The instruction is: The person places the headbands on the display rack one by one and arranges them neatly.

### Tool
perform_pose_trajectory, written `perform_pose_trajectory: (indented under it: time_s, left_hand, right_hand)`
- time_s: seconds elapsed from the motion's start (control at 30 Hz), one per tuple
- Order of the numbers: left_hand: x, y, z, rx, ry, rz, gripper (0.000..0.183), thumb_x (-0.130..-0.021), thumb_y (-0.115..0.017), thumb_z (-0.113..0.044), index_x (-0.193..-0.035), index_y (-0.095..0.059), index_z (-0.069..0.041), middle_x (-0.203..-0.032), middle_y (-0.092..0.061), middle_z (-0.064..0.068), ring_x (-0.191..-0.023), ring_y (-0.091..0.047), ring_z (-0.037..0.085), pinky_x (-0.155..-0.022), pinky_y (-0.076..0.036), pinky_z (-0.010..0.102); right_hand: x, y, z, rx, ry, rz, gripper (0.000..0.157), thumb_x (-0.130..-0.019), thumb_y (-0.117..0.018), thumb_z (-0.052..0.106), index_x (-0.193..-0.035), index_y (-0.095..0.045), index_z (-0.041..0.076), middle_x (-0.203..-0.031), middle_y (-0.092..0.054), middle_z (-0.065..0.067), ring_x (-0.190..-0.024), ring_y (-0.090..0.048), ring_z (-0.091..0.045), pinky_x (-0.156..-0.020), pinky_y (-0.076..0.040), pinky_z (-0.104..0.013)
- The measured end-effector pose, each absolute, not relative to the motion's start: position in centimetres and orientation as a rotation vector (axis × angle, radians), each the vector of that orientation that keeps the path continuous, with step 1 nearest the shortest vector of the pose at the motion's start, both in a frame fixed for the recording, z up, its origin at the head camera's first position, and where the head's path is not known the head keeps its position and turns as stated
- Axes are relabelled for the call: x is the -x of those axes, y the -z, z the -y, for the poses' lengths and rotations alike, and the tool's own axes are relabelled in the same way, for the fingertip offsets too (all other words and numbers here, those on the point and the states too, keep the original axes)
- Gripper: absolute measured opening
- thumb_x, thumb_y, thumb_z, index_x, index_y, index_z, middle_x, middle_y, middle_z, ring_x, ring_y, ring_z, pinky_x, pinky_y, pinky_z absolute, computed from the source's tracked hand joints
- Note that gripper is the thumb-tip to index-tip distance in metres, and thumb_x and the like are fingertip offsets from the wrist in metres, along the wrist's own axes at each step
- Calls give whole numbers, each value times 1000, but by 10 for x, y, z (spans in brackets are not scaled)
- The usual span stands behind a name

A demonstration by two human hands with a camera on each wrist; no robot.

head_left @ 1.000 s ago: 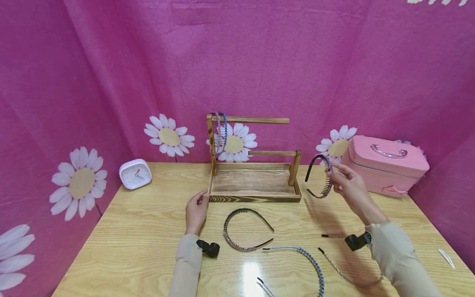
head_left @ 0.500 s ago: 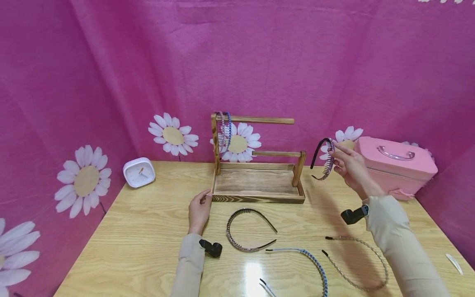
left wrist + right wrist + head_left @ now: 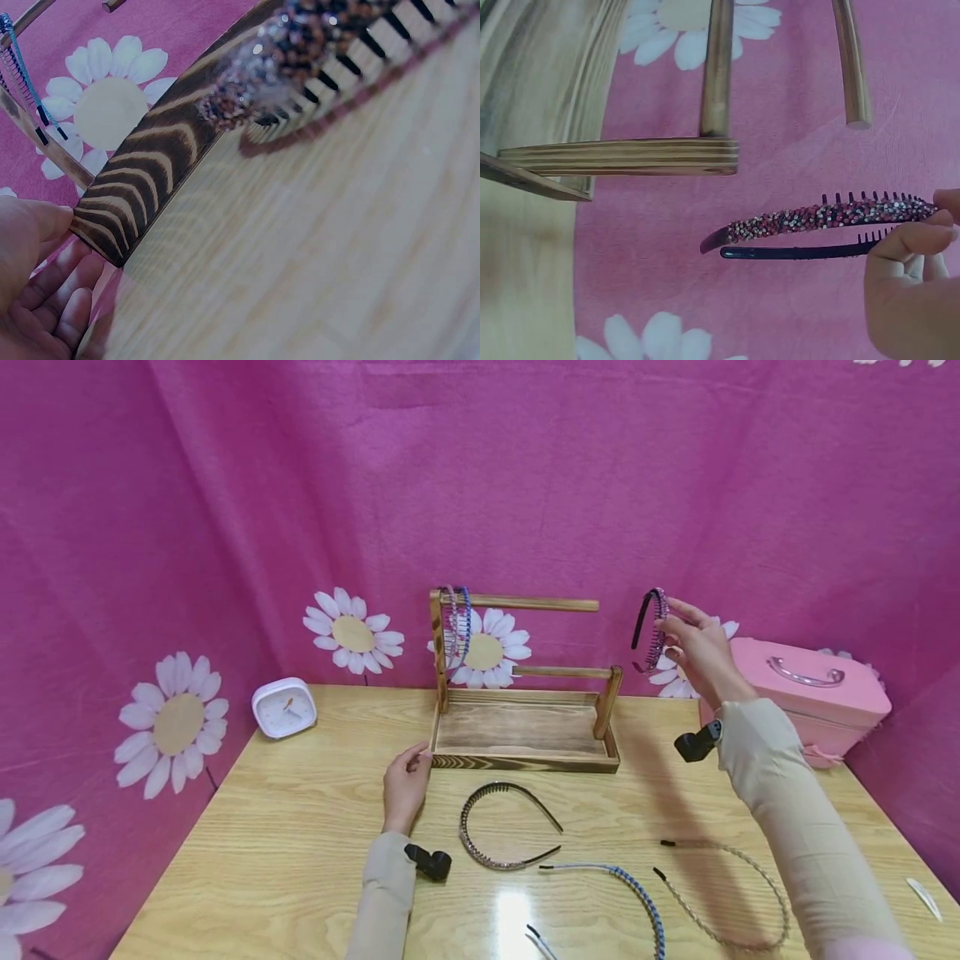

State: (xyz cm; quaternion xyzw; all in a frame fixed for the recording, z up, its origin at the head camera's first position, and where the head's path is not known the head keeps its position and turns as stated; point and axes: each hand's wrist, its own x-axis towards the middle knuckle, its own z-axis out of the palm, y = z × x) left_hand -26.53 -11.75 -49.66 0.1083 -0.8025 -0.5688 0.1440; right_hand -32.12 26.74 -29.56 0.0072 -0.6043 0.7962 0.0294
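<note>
A beaded headband with comb teeth hangs from my right hand, pinched between thumb and fingers. Its two dark ends point down, to the right of the rack's upper bar, whose free end shows in the right wrist view. My left hand holds the front left corner of the wooden rack, with the thumb against the edge in the left wrist view. Near the upright on that bar hang a pink headband and a blue headband. The rack's lower bar bears nothing.
On the table lie a dark beaded headband, a blue wrapped headband and a pale braided headband. A white clock stands left, a pink case right. A small white clip lies far right.
My right hand has risen with the beaded headband, from low beside the rack up to about the height of the upper bar. The left hand stays at the rack's corner.
</note>
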Motion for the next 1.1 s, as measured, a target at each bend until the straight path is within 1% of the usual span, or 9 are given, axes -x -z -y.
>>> perform_pose_trajectory:
  time_s: [0.07,0.13,0.27,0.37,0.6,0.73,0.87,1.1]
  left_hand:
    - [266,497,117,-320,1642,2313,27,-96,-61,-18,-117,-71,-5,-102,-71,16,-89,-65,24,-76,-49,31]
    - [266,496,117,-322,1637,2314,26,-96,-61,-18,-117,-71,-6,-102,-70,15,-89,-65,24,-76,-49,31]
    - [266,497,117,-324,1628,2314,26,-95,-61,-18,-116,-71,-5,-100,-70,16,-89,-65,25,-77,-49,32]
    - [266,497,117,-331,1625,2311,26,-95,-61,-17,-116,-71,-4,-99,-70,16,-89,-65,25,-76,-48,32]
    - [266,499,117,-332,1619,2311,26,-95,-61,-16,-116,-71,-4,-100,-70,16,-90,-65,27,-78,-49,33]
    - [267,499,119,-336,1638,2304,26,-95,-61,-16,-116,-71,-5,-100,-70,16,-90,-64,26,-78,-48,33]
    - [267,498,119,-327,1632,2303,26,-95,-61,-16,-116,-71,-4,-101,-70,17,-89,-65,25,-77,-48,33]
    - [266,499,117,-331,1624,2314,25,-95,-61,-15,-116,-71,-4,-101,-70,17,-90,-65,27,-79,-49,34]
  right_hand:
    - [325,292,-264,-22,-2406,1901,65,-94,-59,4,-152,-31,9,-84,-65,8,-66,-54,-3,-61,-46,-16]
    - [330,288,-260,-23,-2410,1888,65,-94,-60,4,-152,-32,8,-84,-66,8,-65,-55,-3,-61,-46,-15]
    - [337,285,-251,-54,-2502,1784,61,-93,-58,-1,-149,-35,8,-79,-66,6,-62,-54,-4,-59,-45,-16]
    - [342,285,-242,-84,-2540,1757,59,-94,-54,-3,-149,-35,6,-75,-65,5,-60,-53,-5,-58,-45,-16]
    - [351,286,-221,-54,-2578,1771,62,-95,-52,-3,-153,-29,5,-72,-64,6,-58,-50,-4,-56,-42,-15]
    - [358,287,-206,-40,-2572,1820,62,-95,-51,-3,-153,-28,4,-71,-63,7,-58,-48,-3,-54,-39,-14]
    - [362,289,-188,-39,-2511,1919,61,-95,-51,-2,-152,-30,4,-73,-61,9,-59,-47,-2,-54,-38,-14]
    - [367,288,-159,-77,-2371,2061,56,-95,-56,1,-148,-38,2,-74,-61,11,-62,-48,-1,-56,-40,-13]
